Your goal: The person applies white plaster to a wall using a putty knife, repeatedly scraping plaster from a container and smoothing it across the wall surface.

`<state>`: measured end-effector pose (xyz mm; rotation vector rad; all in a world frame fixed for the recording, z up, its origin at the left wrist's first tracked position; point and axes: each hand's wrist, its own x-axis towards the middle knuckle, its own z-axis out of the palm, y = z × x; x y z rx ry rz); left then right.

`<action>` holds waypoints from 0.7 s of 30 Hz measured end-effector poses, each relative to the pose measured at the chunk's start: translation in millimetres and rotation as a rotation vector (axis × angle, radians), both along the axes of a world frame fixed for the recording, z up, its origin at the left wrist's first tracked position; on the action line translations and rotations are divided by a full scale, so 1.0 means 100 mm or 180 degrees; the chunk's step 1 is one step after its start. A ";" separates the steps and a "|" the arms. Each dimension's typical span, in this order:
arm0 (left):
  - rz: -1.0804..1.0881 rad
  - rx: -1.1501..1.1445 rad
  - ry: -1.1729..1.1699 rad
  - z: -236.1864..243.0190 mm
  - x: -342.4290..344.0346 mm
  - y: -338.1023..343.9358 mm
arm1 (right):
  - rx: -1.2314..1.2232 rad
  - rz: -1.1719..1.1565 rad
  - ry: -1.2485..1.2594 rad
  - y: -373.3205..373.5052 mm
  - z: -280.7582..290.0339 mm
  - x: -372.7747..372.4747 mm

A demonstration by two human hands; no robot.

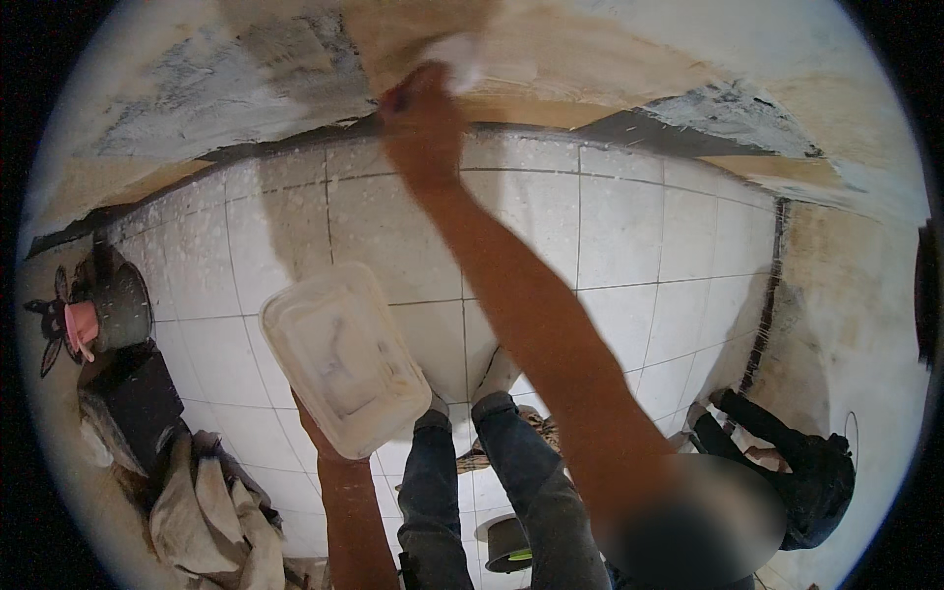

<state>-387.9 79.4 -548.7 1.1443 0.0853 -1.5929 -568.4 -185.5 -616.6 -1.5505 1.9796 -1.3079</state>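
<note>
head view, nearest first: the person's jeans-clad legs (492, 492) stand on a white tiled floor (629, 246), a dark roll of tape (506, 544) behind them. the left hand (329, 442) sits under a pale rectangular plastic tub (339, 359), carrying it from below; its fingers are hidden, so their grip cannot be told. crumpled cloth sacks (211, 511) lie to the left. farther off, another person in black (796, 472) crouches at right. farthest, the right hand (418, 103) reaches up, fingers clenched on a whitish pad (457, 54) pressed to the patchy plastered wall (610, 59).
</note>
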 end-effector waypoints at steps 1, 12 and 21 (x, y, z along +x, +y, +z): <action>-0.0003 -0.0016 -0.0081 0.10 0.02 -0.03 | 0.0095 0.0577 0.0314 0.01 0.04 0.25; 0.0107 0.0360 -0.0359 0.06 0.01 0.00 | 0.0389 -0.1341 -0.0539 0.63 -0.47 -1.43; -0.0124 -0.0051 -0.0134 0.02 -0.15 -0.01 | 0.0145 -0.0158 0.0132 -0.01 -0.18 0.03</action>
